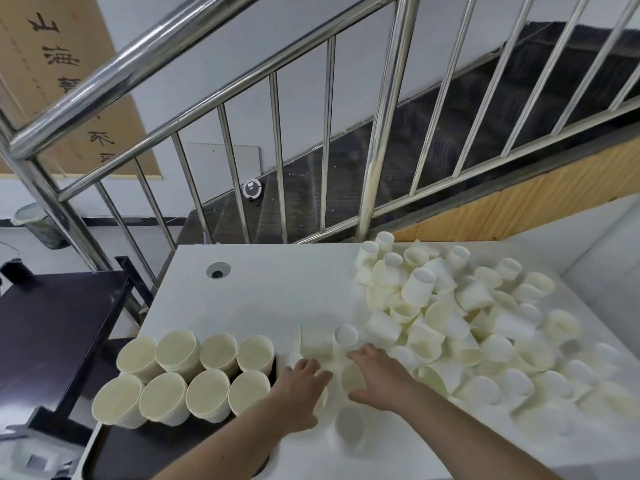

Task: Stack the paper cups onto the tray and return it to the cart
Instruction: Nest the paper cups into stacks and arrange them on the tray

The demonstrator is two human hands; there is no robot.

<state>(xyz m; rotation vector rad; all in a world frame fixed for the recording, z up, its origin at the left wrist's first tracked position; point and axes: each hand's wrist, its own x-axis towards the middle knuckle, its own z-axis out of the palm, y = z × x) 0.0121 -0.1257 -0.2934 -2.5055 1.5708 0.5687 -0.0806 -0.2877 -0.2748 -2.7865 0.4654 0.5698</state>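
Stacking step is underway: right hand [375,377] is curling round a cup [353,377] on the table [277,289]; left hand [299,389], fingers relaxed, probably steadying another w/ blur hiding contact. Eight stacks [180,375] are sitting on the tray [138,452], loose pile [467,323] to the right. Next: nesting needs rims aligned.

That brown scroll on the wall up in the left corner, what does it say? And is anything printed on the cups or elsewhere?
"山" and "海": top two brush characters on the brown scroll.
The scroll's other characters: cut off or too blurred to read.
Paper cups: plain, no print visible.
Round white device on the stairs: no legible marking.
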